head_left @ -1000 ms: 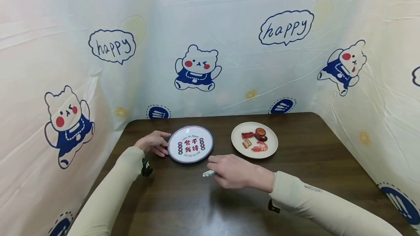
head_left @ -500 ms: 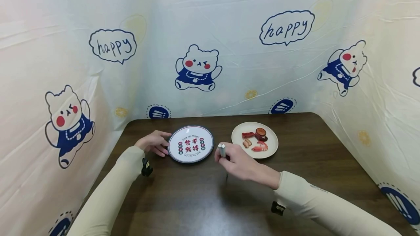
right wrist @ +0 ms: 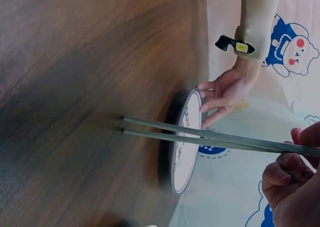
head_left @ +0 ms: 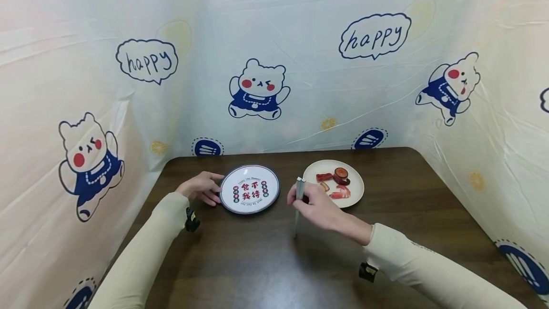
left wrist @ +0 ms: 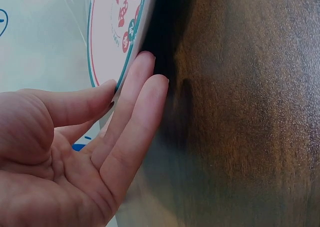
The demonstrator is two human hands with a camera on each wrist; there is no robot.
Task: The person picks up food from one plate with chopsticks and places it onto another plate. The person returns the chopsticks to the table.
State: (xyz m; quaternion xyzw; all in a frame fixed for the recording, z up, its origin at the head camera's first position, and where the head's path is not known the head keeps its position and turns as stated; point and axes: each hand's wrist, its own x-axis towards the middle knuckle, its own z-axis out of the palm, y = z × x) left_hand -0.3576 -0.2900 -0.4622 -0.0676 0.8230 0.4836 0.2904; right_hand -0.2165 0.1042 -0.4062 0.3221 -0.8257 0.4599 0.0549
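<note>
My left hand (head_left: 203, 187) holds the left rim of a white plate (head_left: 249, 190) with a blue edge and red printed characters. In the left wrist view the thumb (left wrist: 102, 97) lies at the rim, and two fairly straight fingers (left wrist: 142, 104) reach along its underside. My right hand (head_left: 317, 206) grips a pair of pale grey-green chopsticks (head_left: 297, 218) to the right of that plate. They point down toward the table, their tips slightly apart with nothing between them in the right wrist view.
A cream plate (head_left: 310, 182) at the back right bears several food pieces, among them a shrimp (head_left: 340, 192) and a round brown slice (head_left: 340, 172). The dark wooden table (head_left: 240, 261) meets a printed curtain (head_left: 300, 99) at its back and sides.
The right hand has shifted slightly right and turned the chopsticks from lying nearly level to pointing down. My left hand and both plates stay in place.
</note>
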